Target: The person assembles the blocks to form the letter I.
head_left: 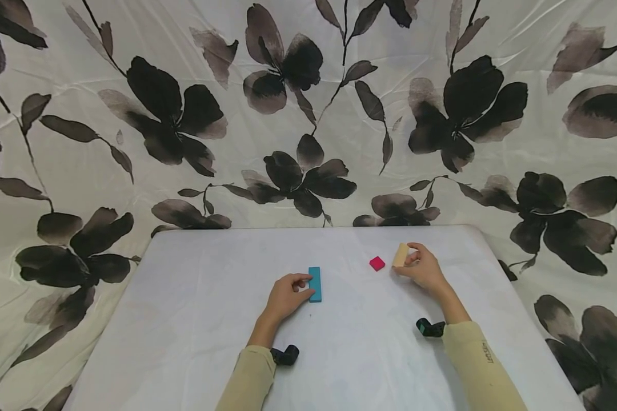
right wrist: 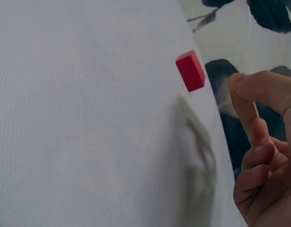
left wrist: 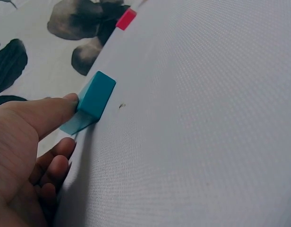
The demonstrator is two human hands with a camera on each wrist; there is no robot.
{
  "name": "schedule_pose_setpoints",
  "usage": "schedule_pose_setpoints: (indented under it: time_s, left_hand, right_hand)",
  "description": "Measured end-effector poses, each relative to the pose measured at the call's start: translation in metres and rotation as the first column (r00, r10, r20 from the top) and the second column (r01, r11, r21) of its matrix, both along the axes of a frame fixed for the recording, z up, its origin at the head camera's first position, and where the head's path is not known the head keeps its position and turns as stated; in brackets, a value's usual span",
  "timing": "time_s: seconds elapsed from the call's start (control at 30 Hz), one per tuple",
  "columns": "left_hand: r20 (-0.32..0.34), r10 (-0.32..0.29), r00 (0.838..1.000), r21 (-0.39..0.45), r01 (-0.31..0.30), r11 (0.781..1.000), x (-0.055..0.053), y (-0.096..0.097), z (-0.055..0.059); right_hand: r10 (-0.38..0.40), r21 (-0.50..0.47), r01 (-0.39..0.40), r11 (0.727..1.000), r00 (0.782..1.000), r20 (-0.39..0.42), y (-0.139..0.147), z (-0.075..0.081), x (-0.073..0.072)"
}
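Observation:
On the white table, a long blue block [head_left: 315, 284] lies left of the red block, its length running away from me. My left hand [head_left: 286, 294] pinches it from the left side, with the thumb [left wrist: 60, 113] against it in the left wrist view. My right hand [head_left: 425, 268] holds a pale yellow block [head_left: 400, 255] between thumb and fingertips. In the right wrist view that block [right wrist: 244, 109] is seen narrow and partly covered by the fingers, with the hand's shadow on the table. A small red block [head_left: 377, 263] lies just left of the yellow one.
The white table [head_left: 195, 319] has its far edge just beyond the blocks. A flower-patterned cloth [head_left: 370, 142] hangs behind it. Black wrist cameras [head_left: 286, 355] are strapped at both sleeve cuffs, close over the tabletop.

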State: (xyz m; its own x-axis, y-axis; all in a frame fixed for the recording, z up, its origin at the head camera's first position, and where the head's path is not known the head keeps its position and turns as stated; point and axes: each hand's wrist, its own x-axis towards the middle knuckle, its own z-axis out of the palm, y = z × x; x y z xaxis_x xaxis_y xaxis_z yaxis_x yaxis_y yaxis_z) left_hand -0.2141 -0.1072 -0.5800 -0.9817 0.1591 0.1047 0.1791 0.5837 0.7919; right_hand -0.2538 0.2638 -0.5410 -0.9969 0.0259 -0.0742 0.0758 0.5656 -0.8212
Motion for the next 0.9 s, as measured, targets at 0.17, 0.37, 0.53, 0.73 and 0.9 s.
schedule_pose_setpoints:
  time_s: [0.17, 0.37, 0.53, 0.73, 0.9]
  left_hand:
    - [0.004, 0.000, 1.000, 0.004, 0.000, 1.000, 0.001, 0.000, 0.001]
    - [0.004, 0.000, 1.000, -0.006, 0.000, 1.000, 0.000, 0.000, 0.001]
    - [-0.003, -0.001, 1.000, -0.001, 0.001, 1.000, -0.001, 0.000, 0.002]
    - [0.001, -0.002, 1.000, -0.003, 0.002, 1.000, -0.001, 0.000, 0.002]
    - [-0.004, 0.000, 1.000, -0.002, 0.000, 1.000, 0.000, 0.001, 0.002]
  right_hand:
    - [0.044, 0.023, -0.043, 0.999, 0.999, -0.025, -0.010, 0.005, 0.005]
    - [0.066, 0.052, -0.064, 0.997, 0.997, -0.044, -0.024, 0.008, 0.011]
    - [0.099, 0.024, -0.097, 0.995, 0.993, -0.059, -0.037, 0.014, 0.018]
    - [0.143, 0.014, -0.142, 0.990, 0.987, -0.070, -0.052, 0.019, 0.029]
    - [0.161, 0.016, -0.160, 0.987, 0.982, -0.094, -0.064, 0.017, 0.036]
